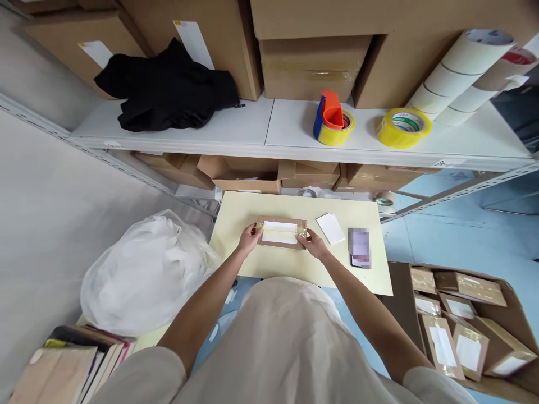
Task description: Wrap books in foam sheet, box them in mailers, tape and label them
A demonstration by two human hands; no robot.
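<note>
A small cardboard box [283,245] with a white label on top and clear tape over it is on the pale yellow table [236,207]. My left hand [250,238] grips its left end, the thumb on top near the label's edge. At the opposite end my right hand [313,244] holds the box in the same way, thumb on the taped corner. Right of the box lie some white paper slips [330,228], apart from my hand. A phone [359,248], partly blurred, rests farther right on the table.
On the shelf [252,132] ahead stand a tape dispenser [332,120], a yellow tape roll [403,128], stacked white rolls [461,73] and a black cloth [168,90]. A large carton [398,303] of taped boxes is at right, a white plastic bag [143,275] at left.
</note>
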